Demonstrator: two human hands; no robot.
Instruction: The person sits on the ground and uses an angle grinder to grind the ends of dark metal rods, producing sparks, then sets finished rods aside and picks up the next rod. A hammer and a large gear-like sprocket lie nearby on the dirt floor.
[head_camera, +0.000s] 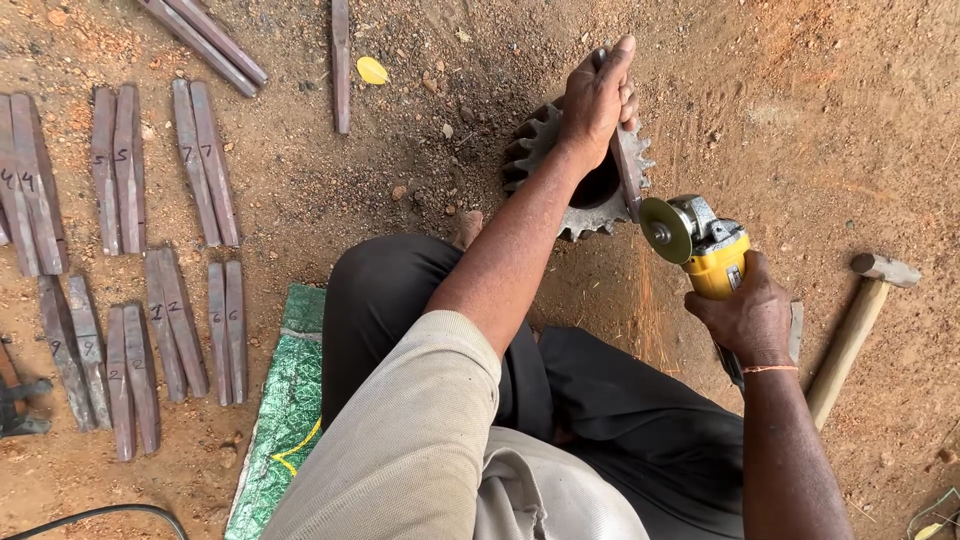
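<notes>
Gripping a metal bar (628, 165) left hand (597, 100), right hand (750, 315) grasps the grinder (700, 245) beside it.

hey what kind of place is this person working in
Probably an open-air metalworking yard. The person sits on bare dirt ground, grinding a metal bar with a yellow angle grinder, with paired metal bars laid out nearby and a hammer.

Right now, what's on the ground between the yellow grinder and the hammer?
In the head view, only bare reddish dirt lies between the yellow grinder, gripped by the right hand, and the hammer; a grey strip pokes out beside the wrist.
</notes>
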